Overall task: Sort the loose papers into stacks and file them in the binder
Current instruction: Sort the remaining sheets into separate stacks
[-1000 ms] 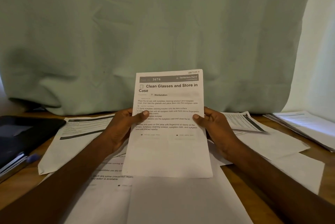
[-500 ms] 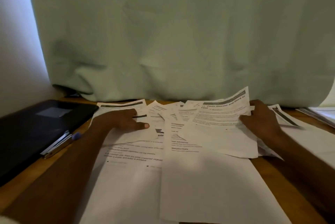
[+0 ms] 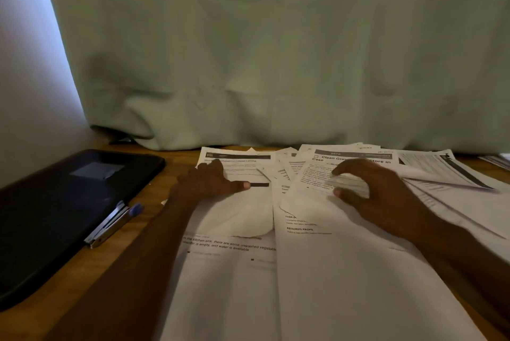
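Head view. Two hands were present. One black binder (image 3: 63,211) lay closed at the left, on the wooden surface (image 3: 176,157). One pen (image 3: 114,223) with a blue end lay against the binder's right edge. The loose papers (image 3: 303,285) could not be counted exactly; at least eight overlapping sheets were spread from the centre to the right edge, with further sheets at the far right partly cut off.

The surface was brown wood. A pale green curtain (image 3: 276,51) hung behind it, its hem resting on the far edge. A light wall (image 3: 27,64) stood at the left.

The papers were white printed forms with dark header bars. One sheet (image 3: 356,160), headed "Clean Glasses... Store in Case", lay on top at the far centre-right. Its near edge was lifted and creased.

The left hand (image 3: 209,182) rested flat on a sheet at the far centre-left, its grip slack, with fingers spread and thumb extended. The right hand (image 3: 378,197) had its grip curled onto the headed sheet, thumb and fingertips bunching the paper between them.
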